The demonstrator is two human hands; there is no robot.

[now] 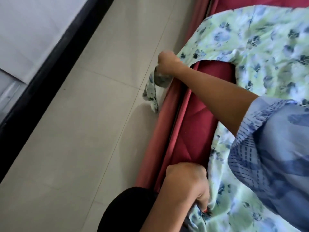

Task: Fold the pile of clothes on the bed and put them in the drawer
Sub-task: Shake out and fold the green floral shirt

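A light green garment with blue flowers (260, 47) lies spread over the red bed (197, 118), reaching from the top right down to the bottom. My right hand (167, 61) reaches out over the bed's edge and grips a corner of the garment in a fist. A strip of the cloth (151, 92) hangs from that fist over the floor. My left hand (187, 181) is close to my body at the bottom and pinches another edge of the same garment with curled fingers. No drawer is in view.
Pale floor tiles (100, 114) run along the left of the bed. A black strip (50, 64) borders a white surface at the far left. My black-clad leg (127, 208) stands against the bed's padded red side.
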